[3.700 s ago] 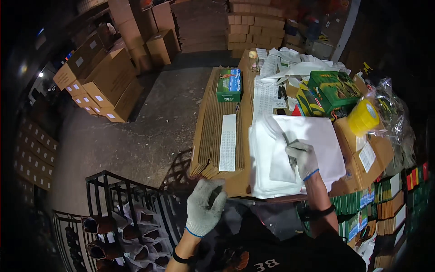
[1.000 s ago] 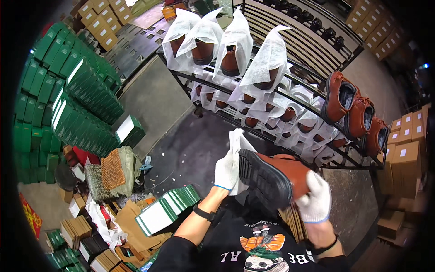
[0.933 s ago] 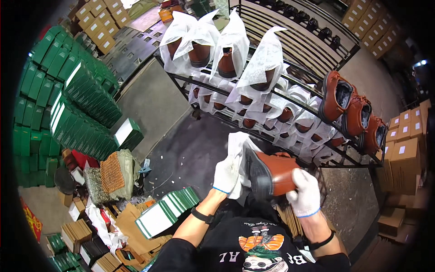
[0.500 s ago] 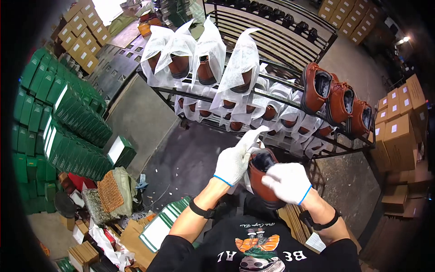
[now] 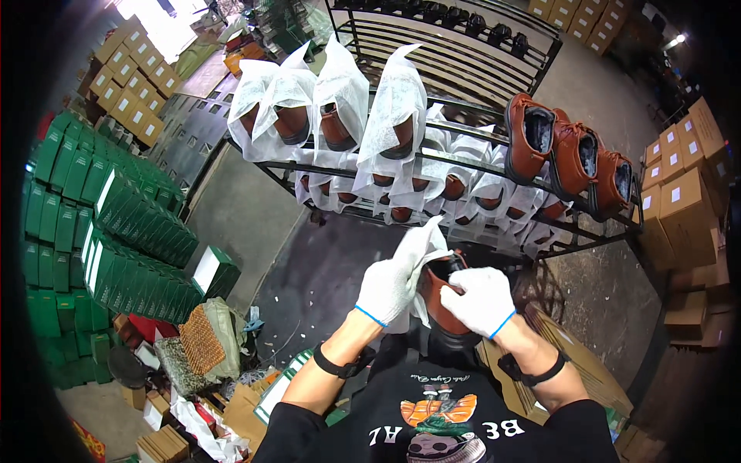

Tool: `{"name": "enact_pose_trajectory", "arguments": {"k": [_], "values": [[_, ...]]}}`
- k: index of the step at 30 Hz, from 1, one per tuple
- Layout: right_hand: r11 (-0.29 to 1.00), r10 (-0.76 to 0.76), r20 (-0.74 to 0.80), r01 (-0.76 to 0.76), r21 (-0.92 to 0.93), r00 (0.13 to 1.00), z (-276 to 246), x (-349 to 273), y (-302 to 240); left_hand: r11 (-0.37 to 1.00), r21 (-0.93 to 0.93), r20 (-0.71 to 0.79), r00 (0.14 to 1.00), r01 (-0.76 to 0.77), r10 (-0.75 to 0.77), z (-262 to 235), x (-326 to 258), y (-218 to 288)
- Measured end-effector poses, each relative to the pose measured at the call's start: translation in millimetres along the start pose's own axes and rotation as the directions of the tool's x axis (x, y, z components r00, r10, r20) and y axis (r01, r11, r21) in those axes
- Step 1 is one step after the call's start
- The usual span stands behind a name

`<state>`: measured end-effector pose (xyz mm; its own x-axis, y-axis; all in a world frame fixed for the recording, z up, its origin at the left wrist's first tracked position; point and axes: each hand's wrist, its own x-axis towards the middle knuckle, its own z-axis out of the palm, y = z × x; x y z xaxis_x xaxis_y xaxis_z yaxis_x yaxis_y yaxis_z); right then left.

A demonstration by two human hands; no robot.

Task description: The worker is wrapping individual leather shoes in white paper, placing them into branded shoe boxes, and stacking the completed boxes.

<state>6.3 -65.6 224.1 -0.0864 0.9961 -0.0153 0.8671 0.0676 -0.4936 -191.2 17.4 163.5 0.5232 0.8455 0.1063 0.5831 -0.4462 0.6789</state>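
Note:
In front of my chest is a brown leather shoe [image 5: 443,305] with a dark lining and a black sole. My left hand [image 5: 390,287], in a white knitted glove with a blue cuff edge, is closed on a thin white wrap [image 5: 434,236] along the shoe's left side. The wrap's loose end sticks up above the fingers. My right hand [image 5: 480,299], gloved the same way, lies over the right side of the shoe near its opening, fingers curled. Its fingertips are partly hidden, so what they pinch is hard to see.
Ahead stands a black metal rack [image 5: 463,160] with several shoes in white wraps and three bare brown shoes [image 5: 573,160]. Green shoeboxes [image 5: 139,231] are stacked at left, cartons [image 5: 679,208] at right. A cluttered heap with a beaded mat [image 5: 202,339] lies lower left.
My right hand has shifted slightly up and left over the shoe, its fingers more curled. My left hand keeps hold of the wrap. The whole view has turned a little.

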Motion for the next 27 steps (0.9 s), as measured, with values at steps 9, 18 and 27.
{"name": "enact_pose_trajectory", "arguments": {"k": [9, 18, 27], "values": [[0.968, 0.177, -0.14, -0.146, 0.207, 0.974, 15.8, -3.6, 8.5, 0.986, -0.167, -0.068, 0.998, -0.025, 0.014, 0.9, -8.3, 9.6], [0.845, 0.423, -0.153, -0.328, 0.422, 0.893, 25.6, -6.2, 15.6, 0.995, -0.093, 0.057, 0.998, 0.029, -0.024, 8.1, -29.0, 5.7], [0.967, -0.06, -0.41, 0.155, 0.202, 0.91, -37.1, -2.6, -9.1, 0.702, -0.672, 0.083, 0.966, 0.236, -0.246, -49.4, -18.8, 45.5]]}}
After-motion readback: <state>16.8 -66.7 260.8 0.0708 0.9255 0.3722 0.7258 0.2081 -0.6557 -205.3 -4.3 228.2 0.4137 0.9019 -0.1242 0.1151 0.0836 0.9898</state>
